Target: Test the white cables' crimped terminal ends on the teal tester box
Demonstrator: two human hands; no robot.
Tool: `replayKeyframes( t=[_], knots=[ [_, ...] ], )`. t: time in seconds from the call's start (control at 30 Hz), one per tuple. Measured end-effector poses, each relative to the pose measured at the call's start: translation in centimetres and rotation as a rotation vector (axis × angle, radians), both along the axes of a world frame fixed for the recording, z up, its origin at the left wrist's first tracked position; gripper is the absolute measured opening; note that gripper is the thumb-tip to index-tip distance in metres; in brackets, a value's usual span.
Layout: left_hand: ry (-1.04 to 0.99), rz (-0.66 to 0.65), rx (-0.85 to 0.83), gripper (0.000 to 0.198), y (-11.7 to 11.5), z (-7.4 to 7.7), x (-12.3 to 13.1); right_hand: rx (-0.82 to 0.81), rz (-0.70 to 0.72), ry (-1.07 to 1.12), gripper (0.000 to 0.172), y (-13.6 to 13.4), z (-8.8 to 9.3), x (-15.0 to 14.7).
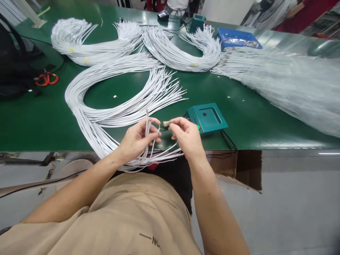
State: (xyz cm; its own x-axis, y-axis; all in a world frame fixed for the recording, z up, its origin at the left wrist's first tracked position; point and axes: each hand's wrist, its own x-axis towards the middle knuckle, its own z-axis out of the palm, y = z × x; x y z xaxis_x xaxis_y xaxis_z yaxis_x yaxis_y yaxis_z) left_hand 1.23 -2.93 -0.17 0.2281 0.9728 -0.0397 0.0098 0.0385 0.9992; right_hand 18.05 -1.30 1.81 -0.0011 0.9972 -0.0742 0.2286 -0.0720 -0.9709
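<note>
White cables (147, 129) sit pinched in the left hand (139, 137), fingers loosely curled; the right hand (187, 134) pinches one small yellowish piece (166, 123) just beside. Farther out: one teal device (208, 119), one blue tray (232, 32), one pair of scissors (47, 77).

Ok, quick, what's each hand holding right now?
Left hand: closed, holding several white cables.
Right hand: closed, pinching a small connector.

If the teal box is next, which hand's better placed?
Probably the right hand: it's beside the teal box, pinching a small yellowish piece. The left hand is farther off, holding white cables.
</note>
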Motion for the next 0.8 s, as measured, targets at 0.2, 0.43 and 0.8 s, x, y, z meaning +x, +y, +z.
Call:
replayKeyframes(
  t=[0.2, 0.43, 0.8],
  knots=[
    [0.02, 0.006, 0.006, 0.031, 0.1, 0.2, 0.1, 0.0, 0.131, 0.054, 0.014, 0.1, 0.4, -0.5],
    [0.047, 0.001, 0.018, 0.03, 0.2, 0.0, 0.0, -0.022, 0.157, 0.106, 0.01, 0.1, -0.2, -0.5],
    [-0.014, 0.009, -0.053, 0.032, 0.5, 0.2, 0.0, -0.122, 0.066, 0.276, 0.018, 0.4, -0.5, -1.1]
  ],
)
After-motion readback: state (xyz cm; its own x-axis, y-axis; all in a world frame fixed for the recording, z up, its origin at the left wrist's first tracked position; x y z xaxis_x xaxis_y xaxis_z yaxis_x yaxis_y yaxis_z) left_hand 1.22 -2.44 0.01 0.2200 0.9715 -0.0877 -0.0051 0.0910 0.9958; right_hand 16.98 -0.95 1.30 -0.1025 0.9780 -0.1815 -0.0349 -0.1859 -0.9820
